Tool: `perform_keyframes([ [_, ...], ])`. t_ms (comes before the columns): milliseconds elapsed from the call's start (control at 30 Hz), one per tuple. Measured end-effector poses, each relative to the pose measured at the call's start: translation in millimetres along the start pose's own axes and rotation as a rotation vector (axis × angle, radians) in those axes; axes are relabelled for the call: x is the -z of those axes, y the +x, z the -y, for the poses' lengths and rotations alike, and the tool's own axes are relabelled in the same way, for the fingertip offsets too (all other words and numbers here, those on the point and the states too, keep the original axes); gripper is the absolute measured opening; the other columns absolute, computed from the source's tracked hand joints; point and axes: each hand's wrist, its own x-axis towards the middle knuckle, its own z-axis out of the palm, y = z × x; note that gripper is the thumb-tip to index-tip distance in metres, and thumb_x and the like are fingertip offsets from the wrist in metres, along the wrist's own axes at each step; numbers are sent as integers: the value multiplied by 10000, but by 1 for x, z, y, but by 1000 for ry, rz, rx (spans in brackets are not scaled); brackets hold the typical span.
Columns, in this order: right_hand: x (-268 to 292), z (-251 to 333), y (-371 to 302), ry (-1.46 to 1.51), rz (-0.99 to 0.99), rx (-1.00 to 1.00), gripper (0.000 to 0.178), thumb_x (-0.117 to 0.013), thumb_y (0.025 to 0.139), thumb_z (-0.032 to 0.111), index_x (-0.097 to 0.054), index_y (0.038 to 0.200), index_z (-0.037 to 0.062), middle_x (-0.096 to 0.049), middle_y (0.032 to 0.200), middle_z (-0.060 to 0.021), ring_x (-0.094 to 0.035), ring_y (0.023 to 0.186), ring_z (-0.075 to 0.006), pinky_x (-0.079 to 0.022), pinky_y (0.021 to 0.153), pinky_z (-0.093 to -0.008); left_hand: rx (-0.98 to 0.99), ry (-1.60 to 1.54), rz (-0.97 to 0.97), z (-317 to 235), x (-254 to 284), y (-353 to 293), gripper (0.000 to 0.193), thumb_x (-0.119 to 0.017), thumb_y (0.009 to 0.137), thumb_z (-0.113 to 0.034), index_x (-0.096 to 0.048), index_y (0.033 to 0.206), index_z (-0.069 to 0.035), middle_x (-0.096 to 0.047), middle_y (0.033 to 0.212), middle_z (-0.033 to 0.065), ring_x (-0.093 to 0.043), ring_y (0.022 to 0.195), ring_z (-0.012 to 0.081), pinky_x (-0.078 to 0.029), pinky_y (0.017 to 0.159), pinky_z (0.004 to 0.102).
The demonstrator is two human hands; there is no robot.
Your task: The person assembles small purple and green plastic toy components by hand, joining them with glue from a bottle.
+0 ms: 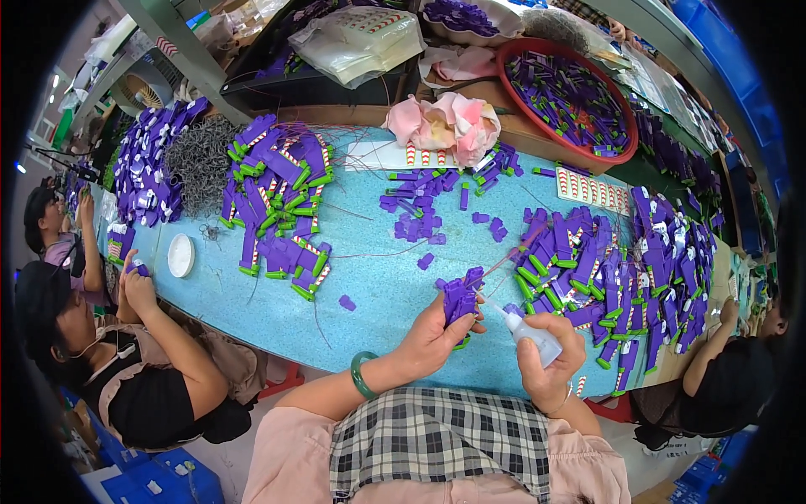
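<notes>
My left hand (428, 340) is closed around a small bunch of purple plastic pieces (459, 297), held just above the blue tabletop (378, 290). In my right hand (554, 361) is a translucent white squeeze bottle (537, 343), tilted so that its thin nozzle points at the purple pieces. Whether the tip touches them I cannot tell. Close by on the right lies a heap of purple-and-green plastic parts (579, 260), some with red-and-white striped stickers. A few loose purple pieces (417, 225) are scattered beyond my hands.
Another pile of purple-and-green parts (281, 202) with thin wires lies left, beside grey tangled wire (201, 160) and a round white lid (180, 255). At the back stand a red basin (631, 126) and crumpled pink paper (453, 126). People sit at both sides (168, 361).
</notes>
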Motion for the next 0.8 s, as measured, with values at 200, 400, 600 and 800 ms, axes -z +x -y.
perform_keyframes([
  [200,0,2,3,20,21,-15,207,-633,694,59,-598,892,7,-615,700,-83,-568,527,-144,-419,478,-248,-87,129,-15,2,-1,-1,311,-439,918,-65,-390,1221,-23,-487,1083,85,-548,936,152,-479,792,297],
  [400,-1,5,6,-13,23,41,221,-655,694,74,-600,898,8,-620,689,-100,-596,534,-176,-440,481,-270,-168,211,-6,3,2,1,342,-442,910,-46,-375,1243,-10,-457,1137,99,-529,964,164,-493,828,318],
  [600,3,5,3,-15,23,58,216,-650,689,69,-600,890,6,-619,680,-103,-596,537,-184,-441,485,-275,76,-175,146,-3,10,1,350,-444,924,-116,-374,1256,-33,-521,1038,80,-556,885,149,-495,769,291],
  [800,0,7,5,39,53,15,206,-627,688,69,-601,882,3,-619,719,-104,-581,556,-170,-433,504,-267,152,-237,186,-4,15,2,310,-453,926,-130,-416,1220,-39,-541,1013,75,-578,821,131,-468,714,252],
])
